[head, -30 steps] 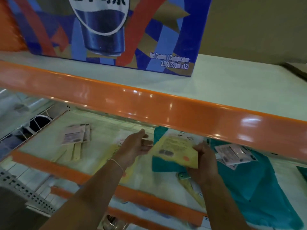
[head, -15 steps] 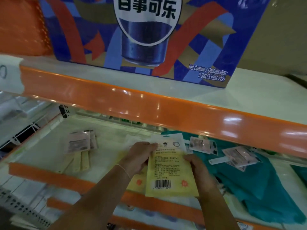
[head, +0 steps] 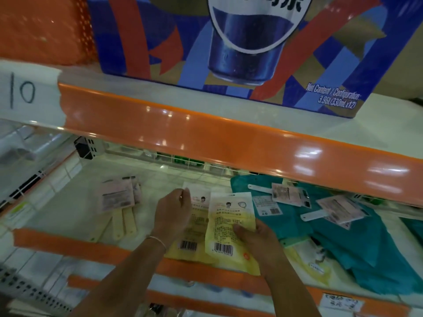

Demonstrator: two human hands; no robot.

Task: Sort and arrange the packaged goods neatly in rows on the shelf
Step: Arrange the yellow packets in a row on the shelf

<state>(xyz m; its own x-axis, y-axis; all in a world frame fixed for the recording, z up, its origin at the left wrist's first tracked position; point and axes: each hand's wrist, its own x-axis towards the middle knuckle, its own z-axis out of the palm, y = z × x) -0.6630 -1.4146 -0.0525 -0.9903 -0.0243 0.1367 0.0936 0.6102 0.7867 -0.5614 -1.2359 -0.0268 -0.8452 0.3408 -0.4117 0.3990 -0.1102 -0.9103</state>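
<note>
A: Right hand (head: 256,239) pinches yellow packet (head: 231,227), thumb on top, at the shelf's (head: 68,202) front lip. Left hand (head: 174,213), fingers flat, rests on second yellow packet (head: 194,227).

B: Next?

A: Probably lay it beside that one, barcodes level, edges parallel.

— What did the head view show on the shelf (head: 68,202)?

— Two yellow packets lay side by side at the front edge, barcodes toward the viewer. The right hand (head: 258,239) gripped the right-hand packet (head: 229,227), thumb on its printed face. The left hand (head: 171,216) rested flat on the left-hand packet (head: 194,236).

— And around them?

— To the left, a small stack of pinkish carded items (head: 117,197) with pale handles. To the right, teal packages (head: 343,243) carrying several loose carded items (head: 290,194). On the shelf above stood a blue drinks carton (head: 160,42); a paper label marked "10" (head: 23,92) was fixed at the left.
</note>
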